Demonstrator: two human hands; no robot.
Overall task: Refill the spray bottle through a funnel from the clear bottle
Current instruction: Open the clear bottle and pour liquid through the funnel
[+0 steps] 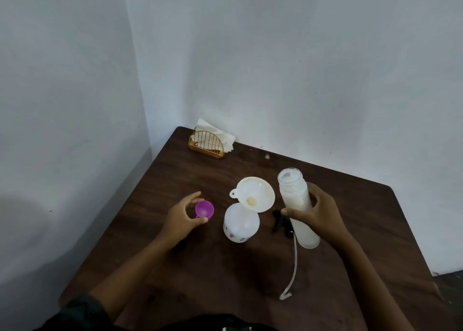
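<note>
Tabletop (200, 280) as I view it: 1 spray bottle (240, 226) with funnel (253, 193) seated in its neck. Right of the spray bottle, the right grip (323, 214) clamps the uncapped clear bottle (292, 193); left of it, the left grip (181, 218) pinches 1 purple cap (204, 208).

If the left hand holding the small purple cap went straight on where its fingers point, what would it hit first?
The left hand would probably meet the white plastic spray bottle, below the cream funnel in its neck; depth is unclear.
</note>
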